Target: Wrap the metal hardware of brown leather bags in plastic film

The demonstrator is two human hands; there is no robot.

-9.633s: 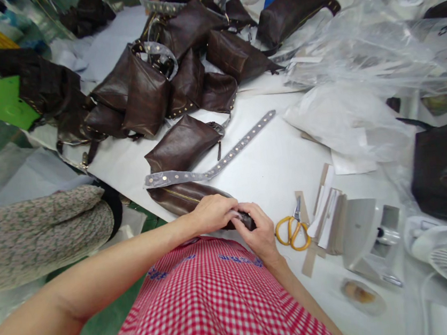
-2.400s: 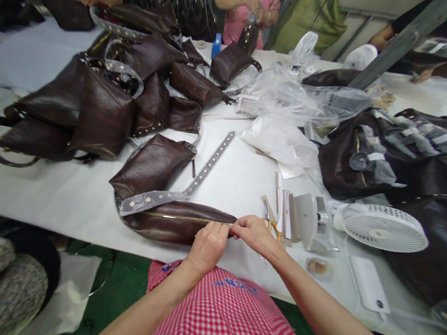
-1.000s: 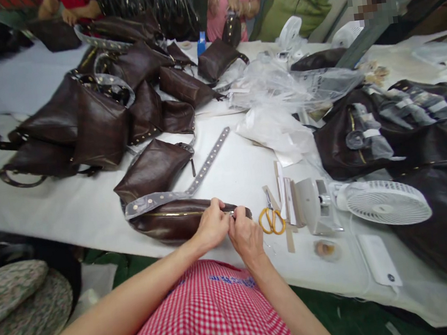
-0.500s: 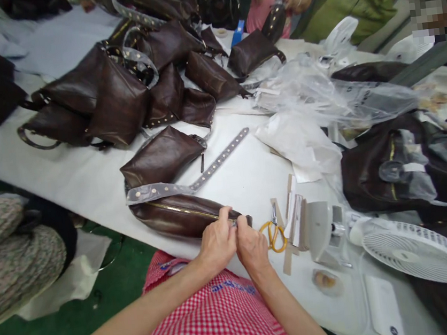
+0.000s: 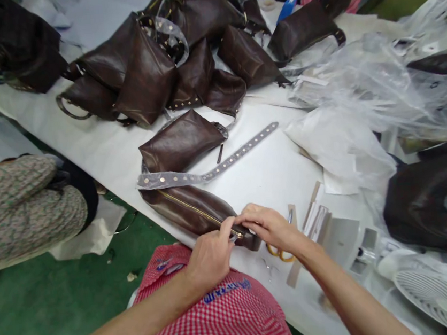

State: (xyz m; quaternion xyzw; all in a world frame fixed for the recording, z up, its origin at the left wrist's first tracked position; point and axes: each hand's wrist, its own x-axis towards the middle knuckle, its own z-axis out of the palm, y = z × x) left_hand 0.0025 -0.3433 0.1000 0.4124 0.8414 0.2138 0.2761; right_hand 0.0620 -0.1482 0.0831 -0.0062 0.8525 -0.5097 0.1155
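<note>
A dark brown leather bag (image 5: 190, 206) with a gold zipper lies at the table's near edge. My left hand (image 5: 211, 255) is closed in a pinch at the right end of its zipper, by a small metal piece. My right hand (image 5: 270, 226) grips the same end from the far side, fingertips pressed together near the left thumb. What exactly lies between the fingertips is hidden. A studded strap (image 5: 242, 154) in clear plastic runs across the bag's far side. Just beyond the strap rests another brown bag (image 5: 182, 142).
Yellow-handled scissors (image 5: 286, 257) lie partly under my right forearm, next to cardboard strips (image 5: 314, 221). A white fan (image 5: 443, 293) stands at the lower right. Several brown bags (image 5: 144, 74) are heaped at the back. Clear plastic (image 5: 358, 77) covers the right. Someone's patterned clothing (image 5: 22, 212) shows at left.
My right hand has turned and reached over the bag's end, its forearm now extending further right. The left hand has shifted slightly left and down. The view has swung, so the surroundings shift.
</note>
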